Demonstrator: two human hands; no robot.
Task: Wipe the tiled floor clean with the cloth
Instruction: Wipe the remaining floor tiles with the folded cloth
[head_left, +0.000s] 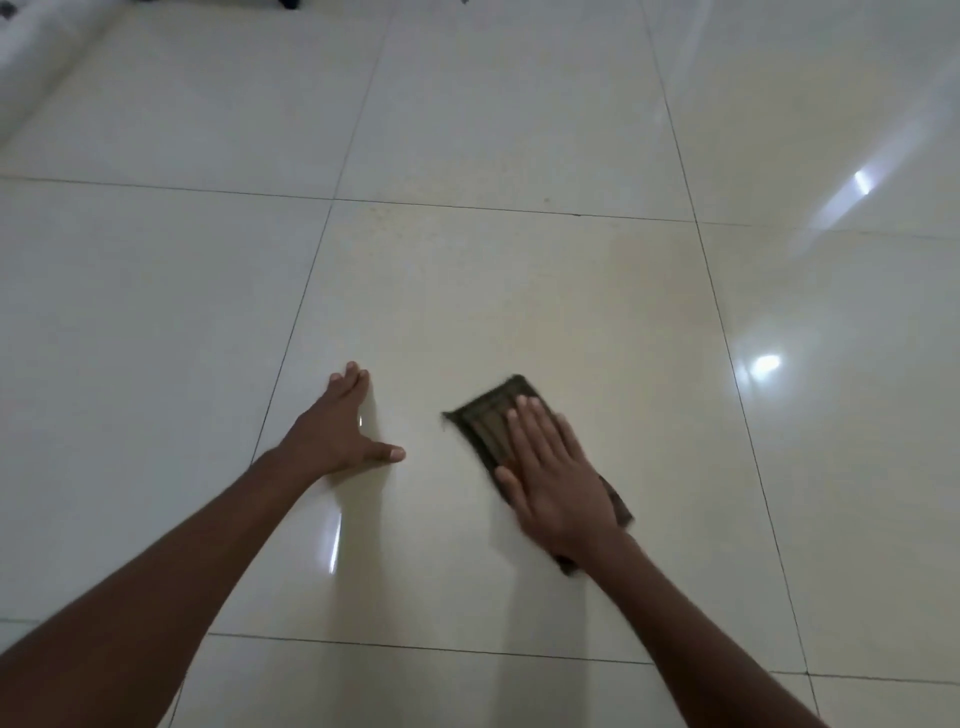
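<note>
- Cloth (488, 423) is the thing in play: a dark, folded, striped rag lying flat on the tiled floor (519, 291), right of centre on the big cream tile, partly hidden under a palm.
- Left hand (337, 431) sits to the left of the cloth, well apart from it, fingers straight and thumb spread out, palm down on the bare tile; it holds nothing and looks to be propping the person's weight.
- Between the two hands the tile shows a glossy sheen with streaks of reflected light; whether that is damp from wiping cannot be told.
- Right hand (553, 478) lies flat on the cloth, fingers straight and slightly spread, pressing it to the floor rather than gripping it; the cloth's far corner and near edge stick out from under it.
- Step in hand, as I judge it: mid-wipe on this central tile, with the cloth's blurred edges suggesting a sliding stroke.
- Next move likely calls for steady downward pressure while sweeping the cloth across the tile, keeping it flat so it does not bunch, then covering the neighbouring tiles beyond the grout lines (717, 312).
</note>
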